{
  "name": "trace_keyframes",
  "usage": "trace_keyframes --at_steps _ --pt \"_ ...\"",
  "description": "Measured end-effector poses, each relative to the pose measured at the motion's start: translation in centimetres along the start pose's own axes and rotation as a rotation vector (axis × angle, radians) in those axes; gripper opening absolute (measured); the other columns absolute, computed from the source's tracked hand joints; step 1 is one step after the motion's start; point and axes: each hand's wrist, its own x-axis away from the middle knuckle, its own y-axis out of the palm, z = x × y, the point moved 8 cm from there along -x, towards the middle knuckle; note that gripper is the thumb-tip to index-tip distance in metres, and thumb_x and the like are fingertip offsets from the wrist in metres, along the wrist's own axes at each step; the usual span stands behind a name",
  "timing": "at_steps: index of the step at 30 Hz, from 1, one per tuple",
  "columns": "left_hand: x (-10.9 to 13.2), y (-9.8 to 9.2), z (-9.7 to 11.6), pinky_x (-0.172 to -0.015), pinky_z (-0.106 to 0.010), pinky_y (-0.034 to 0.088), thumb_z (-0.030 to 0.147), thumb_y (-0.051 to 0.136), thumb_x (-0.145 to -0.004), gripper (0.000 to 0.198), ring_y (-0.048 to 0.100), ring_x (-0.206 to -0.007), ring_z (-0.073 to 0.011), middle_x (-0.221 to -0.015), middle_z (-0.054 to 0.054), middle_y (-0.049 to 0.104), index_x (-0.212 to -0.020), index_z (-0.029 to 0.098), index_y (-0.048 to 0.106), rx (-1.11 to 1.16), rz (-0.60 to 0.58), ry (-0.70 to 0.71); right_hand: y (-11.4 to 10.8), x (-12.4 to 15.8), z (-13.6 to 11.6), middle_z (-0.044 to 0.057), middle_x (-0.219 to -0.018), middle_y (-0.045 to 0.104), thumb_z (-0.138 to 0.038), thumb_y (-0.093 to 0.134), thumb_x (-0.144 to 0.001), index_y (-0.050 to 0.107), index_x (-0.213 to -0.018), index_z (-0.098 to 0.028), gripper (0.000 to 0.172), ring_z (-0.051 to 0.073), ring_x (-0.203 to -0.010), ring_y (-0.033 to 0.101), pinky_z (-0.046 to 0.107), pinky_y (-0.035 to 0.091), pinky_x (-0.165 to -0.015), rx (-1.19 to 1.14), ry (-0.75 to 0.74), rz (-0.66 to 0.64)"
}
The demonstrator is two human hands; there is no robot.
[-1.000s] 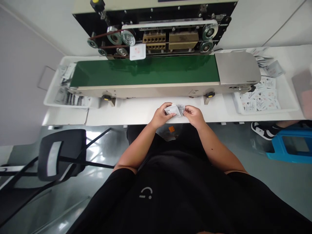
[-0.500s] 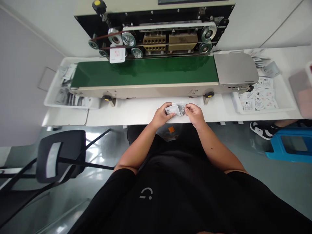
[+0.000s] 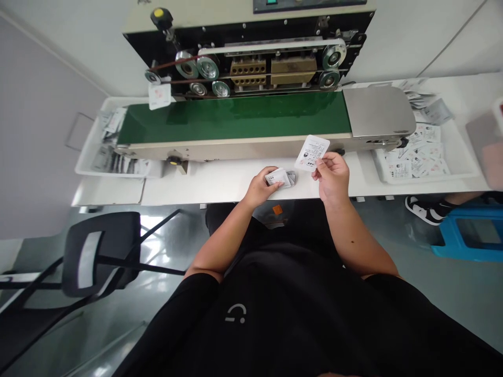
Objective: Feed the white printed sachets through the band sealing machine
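Note:
A small stack of printed sachets (image 3: 280, 178) is held in my left hand (image 3: 261, 187), close above the front edge of the white table. Pinched by one corner, a single white sachet (image 3: 312, 153) with black print and a pink mark stands tilted in my right hand (image 3: 332, 177), in front of the machine's conveyor. Behind both hands is a band sealing machine with a green belt (image 3: 236, 119). Another sachet (image 3: 159, 96) hangs at the left end of its rollers, over the belt.
A white tray (image 3: 463, 170) on the right holds many loose sachets; another tray (image 3: 84, 166) with sachets stands at the left. A black chair (image 3: 102, 254) is at the left, a blue stool (image 3: 467, 235) and a person's foot (image 3: 424, 209) at the right.
My right hand has drawn one sachet off the stack and moved up and right with it. The sachet on the machine has travelled left. My left hand has stayed about still.

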Motion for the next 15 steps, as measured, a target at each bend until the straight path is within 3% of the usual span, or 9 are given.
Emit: trace_keyframes --at_steps 4,7,9,12,15 --pt "0.0 -0.1 -0.2 -0.088 -0.032 0.055 0.043 0.088 -0.080 0.055 0.070 -0.100 -0.0215 -0.116 -0.007 0.073 -0.127 0.023 0.068 -0.011 0.011 0.019 0.1 0.6 -0.1 0.006 -0.121 0.071 -0.040 0.085 -0.083 0.046 -0.146 -0.034 0.074 0.013 -0.072 0.070 0.024 0.052 -0.056 -0.038 0.059 -0.071" --pt "0.0 -0.1 -0.3 -0.089 -0.033 0.056 0.043 0.088 -0.081 0.055 0.070 -0.101 -0.0219 -0.117 -0.007 0.073 -0.127 0.023 0.068 -0.018 0.020 0.036 0.3 1.3 -0.1 0.005 -0.127 0.069 -0.032 0.085 -0.081 0.038 -0.155 -0.040 0.088 0.015 -0.080 0.075 0.024 0.057 -0.060 -0.065 0.091 -0.066" --pt "0.0 -0.2 -0.3 -0.088 -0.033 0.056 0.043 0.088 -0.081 0.055 0.070 -0.101 -0.0223 -0.117 -0.008 0.074 -0.128 0.023 0.068 -0.029 0.021 0.041 0.5 1.8 0.1 0.002 -0.115 0.071 -0.030 0.084 -0.080 0.046 -0.150 -0.038 0.080 0.015 -0.079 0.075 0.023 0.058 -0.060 -0.077 0.113 -0.042" --pt "0.0 -0.2 0.0 -0.088 -0.033 0.056 0.043 0.087 -0.081 0.054 0.070 -0.102 -0.0229 -0.116 -0.008 0.074 -0.127 0.023 0.069 -0.049 0.018 0.043 0.9 2.6 0.3 0.000 -0.098 0.070 -0.029 0.080 -0.081 0.064 -0.117 -0.027 0.040 0.013 -0.074 0.074 0.022 0.059 -0.062 -0.121 0.141 -0.010" --pt "0.0 -0.2 0.2 -0.089 -0.033 0.056 0.044 0.087 -0.081 0.054 0.070 -0.102 -0.0228 -0.116 -0.008 0.074 -0.127 0.022 0.069 -0.050 0.022 0.031 0.8 2.7 -0.5 0.002 -0.094 0.069 -0.029 0.076 -0.085 0.065 -0.094 -0.020 0.017 0.014 -0.075 0.075 0.027 0.063 -0.070 -0.149 0.090 0.021"
